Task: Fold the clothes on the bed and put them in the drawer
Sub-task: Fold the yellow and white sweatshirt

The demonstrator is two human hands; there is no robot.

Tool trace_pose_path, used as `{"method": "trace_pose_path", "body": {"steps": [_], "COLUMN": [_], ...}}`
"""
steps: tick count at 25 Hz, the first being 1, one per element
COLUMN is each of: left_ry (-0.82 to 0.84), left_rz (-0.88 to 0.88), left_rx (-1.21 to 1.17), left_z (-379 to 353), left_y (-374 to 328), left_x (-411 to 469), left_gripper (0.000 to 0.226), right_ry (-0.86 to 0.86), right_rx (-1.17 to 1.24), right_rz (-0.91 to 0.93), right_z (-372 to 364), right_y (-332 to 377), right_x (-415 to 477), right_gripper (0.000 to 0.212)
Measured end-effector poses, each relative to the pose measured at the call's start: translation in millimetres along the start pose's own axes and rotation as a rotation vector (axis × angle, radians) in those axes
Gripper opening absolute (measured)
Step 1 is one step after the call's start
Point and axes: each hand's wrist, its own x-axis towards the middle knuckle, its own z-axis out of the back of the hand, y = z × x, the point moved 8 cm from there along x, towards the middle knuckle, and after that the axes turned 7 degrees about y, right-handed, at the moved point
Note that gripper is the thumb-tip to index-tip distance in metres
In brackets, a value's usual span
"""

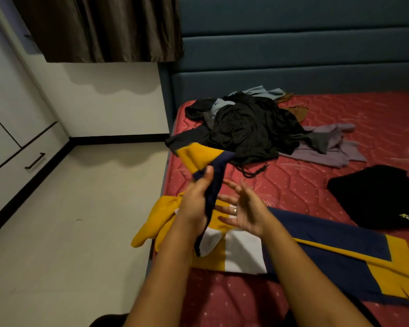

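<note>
A yellow, navy and white garment (335, 246) lies across the near part of the red mattress (376, 119). My left hand (196, 199) grips a navy and yellow part of it, lifted above the bed's left edge. Just to its right is my right hand (243, 208), with fingers spread and holding nothing. A heap of unfolded clothes (250, 128), mostly black with grey and blue pieces, sits further back on the bed. A folded black garment (378, 197) lies at the right. The drawer (26, 161) with a black handle is in the white cabinet at the left.
A blue padded headboard (293, 55) runs behind the bed. A brown curtain (97, 27) hangs at the top left. Pale floor (80, 220) lies between the bed and the cabinet. A grey garment (335, 152) spreads out to the right of the heap.
</note>
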Motion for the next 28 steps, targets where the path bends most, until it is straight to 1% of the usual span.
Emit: {"method": "trace_pose_path", "body": {"steps": [2, 4, 5, 7, 8, 9, 10, 11, 12, 13, 15, 16, 18, 20, 21, 23, 24, 25, 26, 28], "left_ry": [0.1, 0.228, 0.282, 0.381, 0.419, 0.444, 0.466, 0.486, 0.515, 0.557, 0.615, 0.602, 0.52, 0.454, 0.453, 0.491, 0.502, 0.502, 0.494, 0.467], "left_rz": [0.048, 0.144, 0.223, 0.343, 0.395, 0.433, 0.44, 0.44, 0.426, 0.395, 0.29, 0.232, 0.185, 0.242, 0.293, 0.381, 0.41, 0.427, 0.432, 0.418], "left_rx": [0.404, 0.85, 1.022, 1.217, 1.27, 1.31, 1.345, 1.365, 1.351, 1.306, 1.184, 1.154, 1.162, 1.277, 1.359, 1.504, 1.548, 1.571, 1.58, 1.609], "left_z": [-35, -56, -63, -75, -83, -91, -99, -106, -113, -121, -132, -133, -122, -103, -95, -83, -79, -75, -73, -70], "left_y": [37, 93, 121, 167, 182, 195, 204, 210, 215, 216, 213, 209, 208, 214, 220, 233, 238, 241, 243, 243], "left_x": [7, 12, 10, 0, -9, -16, -20, -22, -22, -23, -21, -18, -8, -2, 0, 1, 2, 2, 4, 8], "left_gripper": [0.033, 0.048, 0.049, 0.048, 0.05, 0.053, 0.055, 0.058, 0.059, 0.063, 0.072, 0.074, 0.069, 0.064, 0.065, 0.069, 0.07, 0.07, 0.07, 0.069], "right_ry": [-0.103, -0.245, -0.296, -0.345, -0.341, -0.34, -0.325, -0.314, -0.299, -0.308, -0.378, -0.431, -0.647, -0.886, -0.939, -0.89, -0.864, -0.876, -0.921, -1.043], "right_rx": [0.107, 0.143, 0.153, 0.142, 0.117, 0.075, 0.021, -0.035, -0.092, -0.157, -0.241, -0.266, -0.311, -0.323, -0.342, -0.451, -0.523, -0.595, -0.665, -0.707], "right_rz": [0.071, 0.042, 0.013, -0.091, -0.152, -0.195, -0.221, -0.222, -0.181, -0.116, 0.02, 0.074, 0.109, -0.014, -0.105, -0.19, -0.171, -0.118, -0.039, 0.127], "right_z": [39, 88, 109, 139, 143, 147, 145, 147, 150, 157, 175, 187, 231, 275, 290, 295, 292, 286, 283, 282], "right_y": [26, 30, 27, 15, 10, 5, 3, 4, 9, 18, 37, 44, 45, 22, 6, -13, -11, -2, 12, 42], "right_x": [-29, -65, -82, -114, -125, -133, -137, -139, -138, -136, -141, -148, -167, -191, -199, -198, -195, -194, -195, -207], "right_gripper": [0.069, 0.075, 0.076, 0.08, 0.078, 0.07, 0.056, 0.042, 0.035, 0.038, 0.058, 0.065, 0.069, 0.069, 0.069, 0.069, 0.064, 0.057, 0.05, 0.042]}}
